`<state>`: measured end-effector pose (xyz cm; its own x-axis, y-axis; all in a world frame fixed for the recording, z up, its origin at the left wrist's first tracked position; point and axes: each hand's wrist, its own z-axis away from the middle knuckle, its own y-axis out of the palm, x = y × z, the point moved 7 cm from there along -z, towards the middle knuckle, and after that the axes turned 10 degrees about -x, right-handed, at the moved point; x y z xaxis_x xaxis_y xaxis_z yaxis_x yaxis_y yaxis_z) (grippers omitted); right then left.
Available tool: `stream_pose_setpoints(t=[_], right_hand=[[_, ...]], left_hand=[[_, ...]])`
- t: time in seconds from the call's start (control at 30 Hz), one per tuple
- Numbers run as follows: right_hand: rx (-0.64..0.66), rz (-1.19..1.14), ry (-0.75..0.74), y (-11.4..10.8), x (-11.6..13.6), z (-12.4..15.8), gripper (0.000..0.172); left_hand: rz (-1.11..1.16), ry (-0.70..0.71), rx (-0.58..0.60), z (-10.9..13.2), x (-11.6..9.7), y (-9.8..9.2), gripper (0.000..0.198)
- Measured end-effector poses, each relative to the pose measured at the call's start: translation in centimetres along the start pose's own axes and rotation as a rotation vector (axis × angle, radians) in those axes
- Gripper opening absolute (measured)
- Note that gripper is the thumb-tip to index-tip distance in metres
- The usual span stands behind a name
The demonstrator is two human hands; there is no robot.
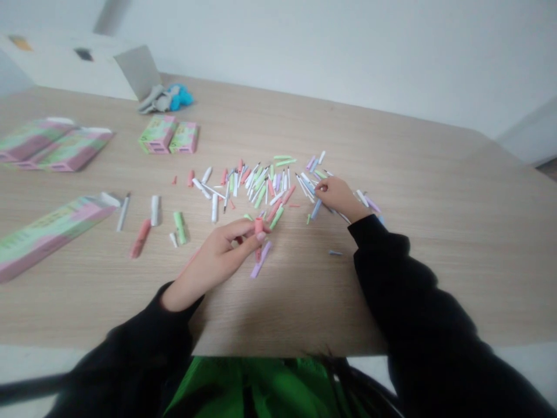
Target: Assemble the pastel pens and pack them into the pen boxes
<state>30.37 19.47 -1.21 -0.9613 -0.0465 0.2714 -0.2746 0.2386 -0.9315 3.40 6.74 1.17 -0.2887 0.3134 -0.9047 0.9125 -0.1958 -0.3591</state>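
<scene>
My left hand (221, 252) is closed around a short pink pen part (259, 226), held upright between thumb and fingers just above a purple pen barrel (261, 260) lying on the wooden table (304, 302). My right hand (339, 197) reaches into the scattered pile of pen parts (261, 183), fingers pinched at a thin white and blue piece (308, 184); what it grips is too small to name. The parts are pink, green, white and purple.
Long pink and green boxes lie at the left (52, 145) and near left (43, 232). Two small boxes (169, 134) stand further back by a grey and blue cloth (167, 98). Loose pen barrels (154, 210) lie left of the pile.
</scene>
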Motion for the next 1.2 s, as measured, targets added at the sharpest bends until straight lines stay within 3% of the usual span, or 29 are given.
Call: stream_pose_setpoints(t=[0.2,0.43,0.6,0.7,0.77,0.83,0.9,0.97,1.07,1.2], right_hand=[[0.082,0.095,0.046,1.9,1.5,-2.6,0.029],[0.083,0.169,0.105,2.9,2.1,-3.5,0.038],[0.097,0.146,0.069,2.3,2.9,-3.7,0.032],[0.088,0.114,0.029,0.4,3.9,-3.5,0.02],[0.059,0.007,-0.005,-1.7,5.3,-2.5,0.025],[0.018,-0.337,-0.055,-4.4,7.5,-0.5,0.028],[0.055,-0.673,-0.073,-6.7,9.8,2.4,0.024],[0.124,-0.861,-0.112,-8.2,12.1,5.5,0.017],[0.197,-1.01,-0.162,-8.9,14.5,8.6,0.012],[0.255,-0.979,-0.174,-7.6,15.3,9.8,0.012]], left_hand=[[-0.013,-0.018,0.001,0.0,-0.5,0.0,0.036],[-0.006,-0.052,-0.013,0.0,-0.7,-0.2,0.037],[0.014,-0.037,-0.041,-0.2,-0.6,-0.3,0.035],[0.014,-0.025,-0.047,-0.3,-0.6,-0.3,0.035],[0.017,-0.003,-0.035,-0.3,-0.7,-0.2,0.036],[0.019,0.026,-0.011,-0.2,-1.0,-0.1,0.035],[0.016,0.057,0.016,-0.1,-1.1,0.1,0.032],[0.014,0.089,0.039,0.1,-1.3,0.4,0.029],[0.014,0.129,0.069,0.3,-1.4,0.8,0.027],[0.004,0.155,0.084,0.4,-1.5,1.1,0.026]])
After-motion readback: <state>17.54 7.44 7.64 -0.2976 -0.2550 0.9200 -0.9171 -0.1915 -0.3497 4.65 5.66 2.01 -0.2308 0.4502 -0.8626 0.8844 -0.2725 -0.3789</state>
